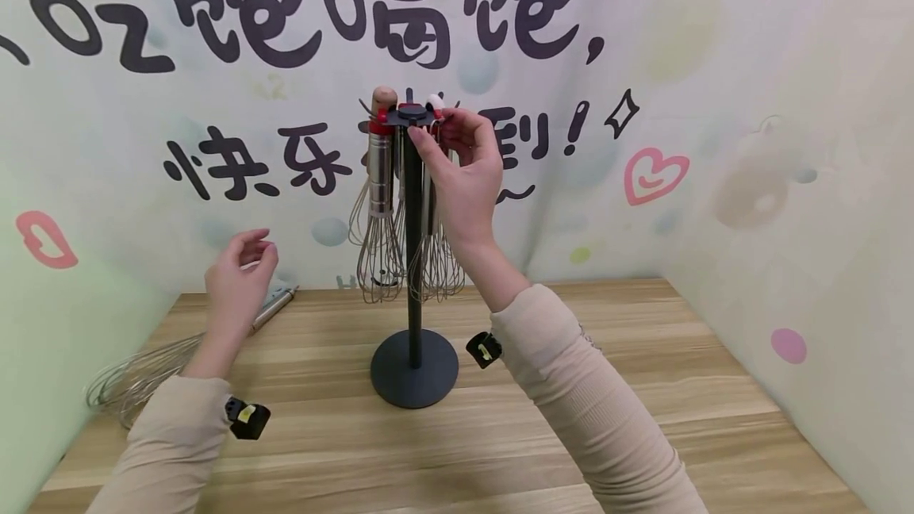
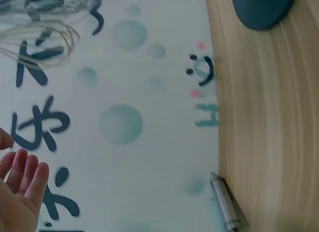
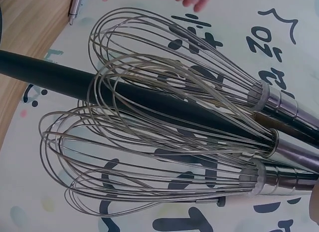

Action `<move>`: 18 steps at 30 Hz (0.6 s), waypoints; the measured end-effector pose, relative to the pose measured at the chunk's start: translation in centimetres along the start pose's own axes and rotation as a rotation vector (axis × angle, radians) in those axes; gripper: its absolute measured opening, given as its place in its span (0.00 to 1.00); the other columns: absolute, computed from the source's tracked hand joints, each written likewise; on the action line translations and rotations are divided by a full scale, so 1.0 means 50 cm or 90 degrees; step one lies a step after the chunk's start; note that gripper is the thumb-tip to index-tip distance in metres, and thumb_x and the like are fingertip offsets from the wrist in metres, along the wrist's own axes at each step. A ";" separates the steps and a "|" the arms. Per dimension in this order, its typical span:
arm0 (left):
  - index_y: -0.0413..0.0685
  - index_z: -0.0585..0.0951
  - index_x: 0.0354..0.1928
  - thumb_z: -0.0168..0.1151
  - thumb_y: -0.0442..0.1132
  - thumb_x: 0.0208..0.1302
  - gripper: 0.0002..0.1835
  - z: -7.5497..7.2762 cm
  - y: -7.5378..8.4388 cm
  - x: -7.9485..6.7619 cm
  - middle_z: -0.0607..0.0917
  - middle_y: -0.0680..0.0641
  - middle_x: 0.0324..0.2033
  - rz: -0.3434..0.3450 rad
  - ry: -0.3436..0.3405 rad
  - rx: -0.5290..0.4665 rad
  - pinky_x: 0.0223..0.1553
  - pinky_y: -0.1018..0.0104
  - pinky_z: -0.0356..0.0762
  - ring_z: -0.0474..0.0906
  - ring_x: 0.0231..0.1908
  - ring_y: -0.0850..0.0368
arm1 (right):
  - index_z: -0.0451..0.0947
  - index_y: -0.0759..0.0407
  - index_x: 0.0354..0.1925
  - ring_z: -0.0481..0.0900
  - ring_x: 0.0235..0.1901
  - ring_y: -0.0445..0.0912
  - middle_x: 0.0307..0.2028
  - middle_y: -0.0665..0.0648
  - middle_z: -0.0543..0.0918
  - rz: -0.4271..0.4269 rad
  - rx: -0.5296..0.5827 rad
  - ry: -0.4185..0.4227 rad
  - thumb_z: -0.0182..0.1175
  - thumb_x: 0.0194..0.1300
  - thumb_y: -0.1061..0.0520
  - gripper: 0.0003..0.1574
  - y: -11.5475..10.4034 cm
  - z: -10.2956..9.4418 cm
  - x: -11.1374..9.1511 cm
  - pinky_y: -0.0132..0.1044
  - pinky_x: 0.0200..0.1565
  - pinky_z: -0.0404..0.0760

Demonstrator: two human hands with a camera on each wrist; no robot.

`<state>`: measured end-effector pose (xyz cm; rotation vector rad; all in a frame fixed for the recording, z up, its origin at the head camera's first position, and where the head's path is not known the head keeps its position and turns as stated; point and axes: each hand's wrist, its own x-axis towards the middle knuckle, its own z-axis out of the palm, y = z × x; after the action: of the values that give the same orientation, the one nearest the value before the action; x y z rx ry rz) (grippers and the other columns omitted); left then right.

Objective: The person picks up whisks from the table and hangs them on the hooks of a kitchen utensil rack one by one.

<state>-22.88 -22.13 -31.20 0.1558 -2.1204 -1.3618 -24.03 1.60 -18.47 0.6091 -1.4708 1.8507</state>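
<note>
A black upright rack (image 1: 414, 260) with a round base and a hooked disc on top stands on the table. Several wire whisks hang around it, one with a steel handle and red collar (image 1: 381, 173) at its left. My right hand (image 1: 467, 181) is raised at the rack's top right, thumb in front of the disc's edge and fingers bent beside a hanging whisk; whether they pinch anything cannot be made out. In the right wrist view the whisks' wire loops (image 3: 164, 127) hang close by. My left hand (image 1: 239, 280) hovers over the table's left side, fingers loosely bent, holding nothing.
Under and behind my left forearm, more whisks lie on the wooden table (image 1: 571, 419), their wires (image 1: 143, 375) toward the left and a steel handle (image 1: 274, 309) toward the back. A printed white cloth wall (image 1: 714, 141) rises behind the table and along both sides.
</note>
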 end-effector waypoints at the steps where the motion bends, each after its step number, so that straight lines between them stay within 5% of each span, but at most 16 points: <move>1: 0.39 0.78 0.54 0.52 0.39 0.66 0.18 -0.004 -0.009 0.002 0.74 0.71 0.30 -0.008 0.002 0.007 0.38 0.93 0.68 0.73 0.34 0.80 | 0.71 0.73 0.49 0.74 0.39 0.35 0.40 0.56 0.76 0.001 0.000 -0.001 0.65 0.57 0.68 0.22 0.000 0.000 0.000 0.25 0.47 0.75; 8: 0.34 0.72 0.59 0.48 0.39 0.69 0.21 -0.046 -0.076 0.003 0.79 0.35 0.49 -0.055 -0.063 0.090 0.36 0.93 0.63 0.62 0.31 0.88 | 0.71 0.72 0.49 0.75 0.39 0.35 0.42 0.57 0.77 0.004 0.000 -0.006 0.65 0.57 0.67 0.22 0.000 -0.001 -0.001 0.25 0.47 0.74; 11: 0.33 0.70 0.61 0.47 0.40 0.70 0.23 -0.063 -0.102 0.000 0.78 0.32 0.53 -0.057 -0.102 0.136 0.35 0.91 0.62 0.62 0.33 0.85 | 0.71 0.72 0.50 0.75 0.39 0.35 0.42 0.58 0.77 0.003 0.002 -0.007 0.65 0.57 0.67 0.22 0.001 -0.002 -0.001 0.24 0.46 0.74; 15: 0.31 0.70 0.61 0.46 0.39 0.71 0.23 -0.076 -0.131 -0.006 0.77 0.29 0.52 -0.048 -0.132 0.187 0.38 0.80 0.70 0.78 0.43 0.56 | 0.71 0.72 0.50 0.75 0.39 0.36 0.43 0.61 0.77 -0.005 0.001 -0.006 0.65 0.57 0.67 0.22 0.003 -0.003 0.000 0.25 0.46 0.75; 18: 0.29 0.69 0.61 0.46 0.38 0.71 0.23 -0.080 -0.153 -0.009 0.77 0.26 0.52 -0.048 -0.153 0.211 0.41 0.66 0.74 0.75 0.51 0.35 | 0.71 0.72 0.50 0.75 0.39 0.36 0.43 0.61 0.77 -0.008 0.000 -0.006 0.65 0.57 0.68 0.23 0.004 -0.003 0.000 0.25 0.47 0.75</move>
<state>-22.01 -28.64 -36.80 0.2158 -2.5579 -1.1057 -24.15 1.72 -18.63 0.6273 -1.4699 1.8402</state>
